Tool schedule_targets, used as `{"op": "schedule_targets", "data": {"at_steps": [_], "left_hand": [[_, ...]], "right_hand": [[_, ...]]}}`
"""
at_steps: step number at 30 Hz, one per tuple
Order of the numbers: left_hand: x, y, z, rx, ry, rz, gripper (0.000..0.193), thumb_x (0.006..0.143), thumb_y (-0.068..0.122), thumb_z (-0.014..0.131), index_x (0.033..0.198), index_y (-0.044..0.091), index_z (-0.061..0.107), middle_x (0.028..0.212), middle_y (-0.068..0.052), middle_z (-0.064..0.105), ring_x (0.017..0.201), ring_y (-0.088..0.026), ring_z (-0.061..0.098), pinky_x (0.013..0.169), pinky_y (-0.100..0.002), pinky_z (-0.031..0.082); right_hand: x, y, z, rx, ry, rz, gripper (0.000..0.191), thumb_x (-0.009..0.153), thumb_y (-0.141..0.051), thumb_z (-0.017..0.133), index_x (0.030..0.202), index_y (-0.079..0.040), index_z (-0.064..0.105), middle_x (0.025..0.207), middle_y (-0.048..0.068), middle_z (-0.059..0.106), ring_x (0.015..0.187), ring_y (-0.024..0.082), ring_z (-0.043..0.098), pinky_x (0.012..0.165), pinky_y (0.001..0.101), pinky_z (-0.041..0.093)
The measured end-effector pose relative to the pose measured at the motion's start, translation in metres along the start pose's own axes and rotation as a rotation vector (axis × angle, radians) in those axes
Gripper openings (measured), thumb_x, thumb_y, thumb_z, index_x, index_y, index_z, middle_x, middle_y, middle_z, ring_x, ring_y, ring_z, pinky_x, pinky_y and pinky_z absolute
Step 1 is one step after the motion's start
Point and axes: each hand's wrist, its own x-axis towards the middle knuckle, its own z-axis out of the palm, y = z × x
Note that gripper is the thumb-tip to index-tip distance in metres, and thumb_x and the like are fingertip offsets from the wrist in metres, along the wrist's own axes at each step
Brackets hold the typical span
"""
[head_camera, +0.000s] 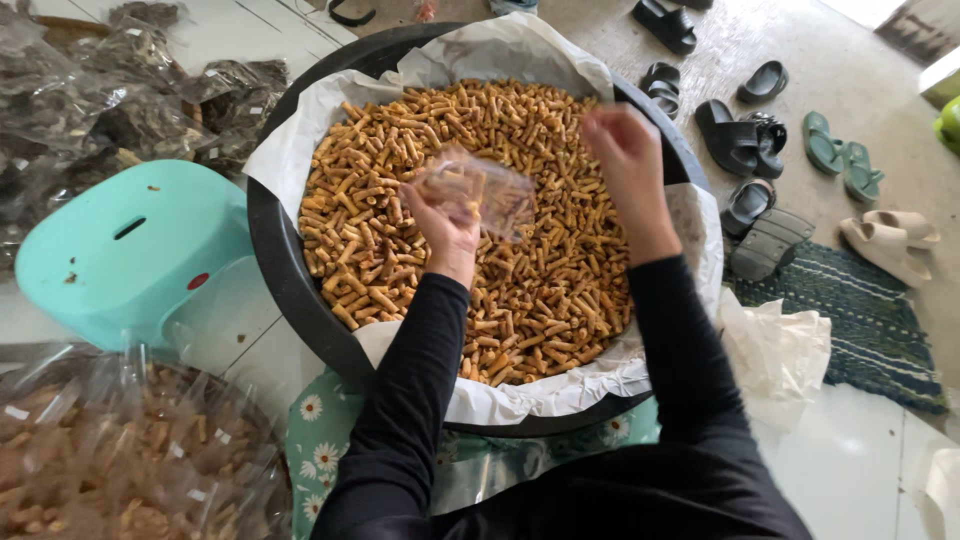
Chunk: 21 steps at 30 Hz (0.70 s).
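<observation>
A small clear plastic bag (478, 190) is pinched at its near edge by the left hand (440, 228) and held open above the middle of the heap. A few golden rolled snack sticks (480, 290) can already be seen through the film, so the filling step is judged to be in hand, with the bag only partly loaded. The right hand (625, 165) is raised at about two o'clock from the bag, its fingers drawn together; the hand is blurred, and it cannot be told for certain whether sticks are gripped in it, though that seems likely. Both forearms are covered by black sleeves.

The sticks are piled in a wide black basin (275, 255) lined with white paper (300, 150), directly below both hands. For the next move, the bag's mouth would need to be kept spread while more sticks are brought over it, and care would be called for so that none fall outside.

At nine o'clock from the basin a turquoise plastic stool (120, 250) is placed. At seven o'clock filled clear packets (120, 450) are heaped; at eleven o'clock darker packets (90, 100) lie. From one to three o'clock sandals (740, 135) are scattered beside a woven mat (850, 310).
</observation>
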Motion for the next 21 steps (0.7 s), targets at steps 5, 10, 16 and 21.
{"op": "schedule_targets", "data": {"at_steps": [5, 10, 16, 21], "left_hand": [[-0.015, 0.01, 0.016, 0.102, -0.137, 0.051, 0.06, 0.085, 0.067, 0.05, 0.107, 0.013, 0.066, 0.085, -0.005, 0.074, 0.072, -0.016, 0.074, 0.069, -0.039, 0.065], [-0.017, 0.016, 0.013, 0.253, -0.354, 0.053, 0.026, 0.109, 0.029, 0.069, 0.121, 0.007, 0.07, 0.087, -0.005, 0.065, 0.081, -0.014, 0.064, 0.081, -0.04, 0.057], [-0.017, 0.013, 0.022, 0.134, -0.214, 0.119, 0.025, 0.107, 0.024, 0.053, 0.117, 0.005, 0.064, 0.099, -0.012, 0.07, 0.086, -0.023, 0.068, 0.082, -0.048, 0.057], [-0.016, 0.007, 0.023, 0.075, 0.059, 0.071, 0.025, 0.108, 0.021, 0.044, 0.114, 0.002, 0.06, 0.098, -0.015, 0.064, 0.089, -0.027, 0.069, 0.099, -0.062, 0.053]], "right_hand": [[-0.054, 0.049, 0.014, -0.55, -0.155, 0.055, 0.024, 0.093, -0.022, 0.076, 0.11, -0.006, 0.073, 0.101, 0.01, 0.071, 0.091, 0.023, 0.067, 0.079, 0.0389, 0.054], [-0.097, 0.045, 0.069, -0.718, -0.626, -0.242, 0.065, 0.074, -0.042, 0.09, 0.123, -0.006, 0.067, 0.118, 0.019, 0.067, 0.107, 0.04, 0.062, 0.088, 0.0493, 0.052], [-0.097, 0.038, 0.097, -0.776, -0.74, -0.005, 0.038, 0.085, -0.014, 0.07, 0.123, -0.012, 0.072, 0.095, 0.012, 0.075, 0.08, 0.026, 0.071, 0.078, 0.0392, 0.06], [-0.065, 0.031, 0.052, -0.437, 0.096, -0.208, 0.003, 0.095, -0.007, 0.071, 0.094, -0.009, 0.073, 0.093, 0.006, 0.073, 0.076, 0.017, 0.072, 0.065, 0.0325, 0.058]]}}
